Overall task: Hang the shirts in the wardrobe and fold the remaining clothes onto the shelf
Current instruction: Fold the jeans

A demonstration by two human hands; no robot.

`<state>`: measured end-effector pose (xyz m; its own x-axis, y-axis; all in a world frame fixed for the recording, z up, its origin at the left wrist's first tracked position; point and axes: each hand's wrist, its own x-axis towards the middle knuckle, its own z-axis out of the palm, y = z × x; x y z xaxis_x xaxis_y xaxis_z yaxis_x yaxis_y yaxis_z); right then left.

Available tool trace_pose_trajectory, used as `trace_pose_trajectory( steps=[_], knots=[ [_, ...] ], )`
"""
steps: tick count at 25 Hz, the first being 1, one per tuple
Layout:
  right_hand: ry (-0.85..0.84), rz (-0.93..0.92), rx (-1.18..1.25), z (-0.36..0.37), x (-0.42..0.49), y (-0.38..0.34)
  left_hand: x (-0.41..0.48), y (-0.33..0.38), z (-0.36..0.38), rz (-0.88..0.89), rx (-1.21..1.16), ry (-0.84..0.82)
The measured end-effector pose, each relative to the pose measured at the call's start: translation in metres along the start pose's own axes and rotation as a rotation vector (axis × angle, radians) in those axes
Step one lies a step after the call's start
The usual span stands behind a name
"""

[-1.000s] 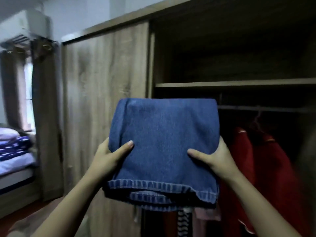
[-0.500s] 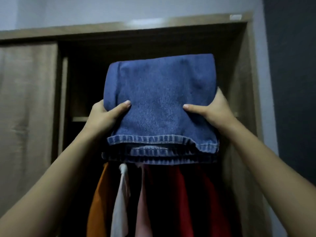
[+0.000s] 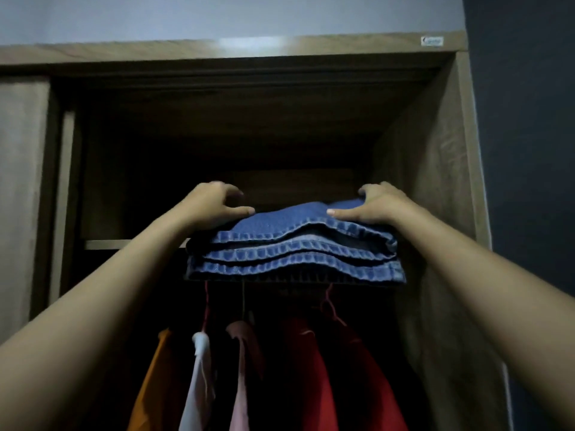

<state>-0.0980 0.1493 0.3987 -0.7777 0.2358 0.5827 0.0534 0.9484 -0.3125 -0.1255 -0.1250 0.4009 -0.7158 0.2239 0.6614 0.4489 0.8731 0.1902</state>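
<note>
The folded jeans (image 3: pixel 295 244) are a thick slab of mid-blue denim, the weave grainy on top. 3 stitched, slightly puckered hem bands are stacked in wavy layers along the near end. The slab sits at the height of the shelf (image 3: pixel 124 244), between the 2 hands. Its hemmed end juts forward past the shelf's pale front edge, and the far end is lost in shadow beyond the fingers. The left hand (image 3: pixel 211 206) lays only its thumb on the denim's left corner. Its fingers (image 3: pixel 233 192) arch loosely above the cloth, released and grasping nothing. The right hand (image 3: pixel 373 206) presses its thumb flat on the upper fold, with its fingers (image 3: pixel 364 192) curled down behind a raised ridge of denim. I cannot tell whether they pinch that ridge or merely rest on it. The wardrobe (image 3: pixel 435 181) around the hands is matte wood-grain laminate, brown and faintly streaked. A small sticker (image 3: pixel 432 41) sits on its top rail, and a flat sliding door (image 3: pixel 21 197) stands well left of the left fingers. Below the fingers, soft shirts hang in narrow folds from thin red hangers (image 3: pixel 205 306): orange (image 3: pixel 152 384), white (image 3: pixel 199 384), pink (image 3: pixel 242 384) and red (image 3: pixel 311 384). Above is a smooth pale wall (image 3: pixel 217 14), and a dark wall (image 3: pixel 522 150) lies right of the right fingers.
</note>
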Motion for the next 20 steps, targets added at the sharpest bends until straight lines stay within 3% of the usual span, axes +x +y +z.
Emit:
trace_pose_trajectory(
  steps=[2, 4, 7, 8, 10, 12, 14, 18, 20],
  knots=[
    [0.080, -0.293, -0.089, -0.003, -0.014, -0.015, -0.026, 0.010, -0.001, 0.227, 0.102, -0.135],
    [-0.049, -0.455, -0.132, -0.009, -0.036, -0.024, -0.049, 0.012, 0.011, 0.287, 0.430, -0.189],
    [-0.246, -0.421, -0.223, -0.016, -0.073, -0.026, -0.067, -0.009, 0.036, 0.358, 0.772, 0.049],
    [-0.187, -0.448, -0.347, -0.007, -0.085, -0.023, -0.068, -0.018, 0.044, 0.441, 0.805, 0.220],
    [0.110, -0.532, -0.645, 0.029, -0.105, -0.011, -0.072, -0.031, 0.056, 0.585, 0.804, 0.525],
    [0.495, -0.656, -0.682, 0.053, -0.106, -0.001, -0.075, -0.036, 0.063, 0.618, 0.789, 0.700],
    [0.759, -0.787, -0.630, 0.048, -0.091, 0.007, -0.067, -0.035, 0.059, 0.618, 0.758, 0.795],
    [0.899, -0.759, -0.721, 0.005, -0.048, 0.007, -0.020, -0.014, 0.038, 0.481, 0.683, 0.804],
    [0.838, -0.632, -0.783, -0.006, -0.027, 0.014, 0.001, 0.004, 0.032, 0.405, 0.586, 0.728]
  ],
)
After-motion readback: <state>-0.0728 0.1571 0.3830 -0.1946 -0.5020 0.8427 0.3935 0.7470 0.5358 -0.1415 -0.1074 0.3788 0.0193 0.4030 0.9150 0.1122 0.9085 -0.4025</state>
